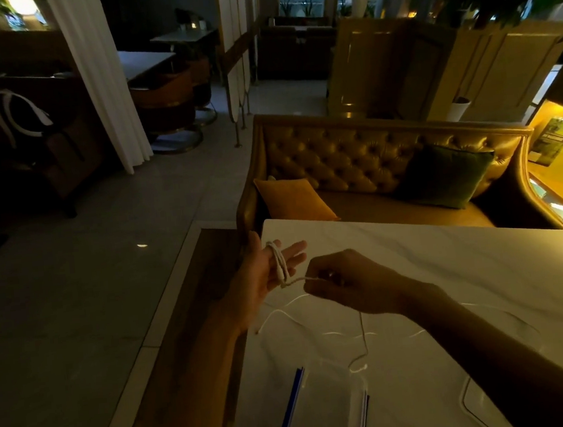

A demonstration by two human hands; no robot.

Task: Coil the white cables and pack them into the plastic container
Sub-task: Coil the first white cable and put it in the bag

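A white cable (pixel 281 265) is looped a few turns around the fingers of my left hand (pixel 265 273), which is held flat and upright over the table's left edge. My right hand (pixel 345 284) pinches the same cable just right of those loops. From the right hand the cable hangs down and ends in a curl (pixel 358 366) on the table. More thin white cable (pixel 282 311) lies loose on the table beneath my hands. A clear plastic container (pixel 330 411) with blue side clips sits near the front edge, below my hands.
The white marble table (pixel 450 266) runs to the right. A clear lid (pixel 477 401) lies beside the container under my right forearm. A tufted yellow sofa (pixel 354 158) with cushions stands behind the table. Grey floor lies to the left.
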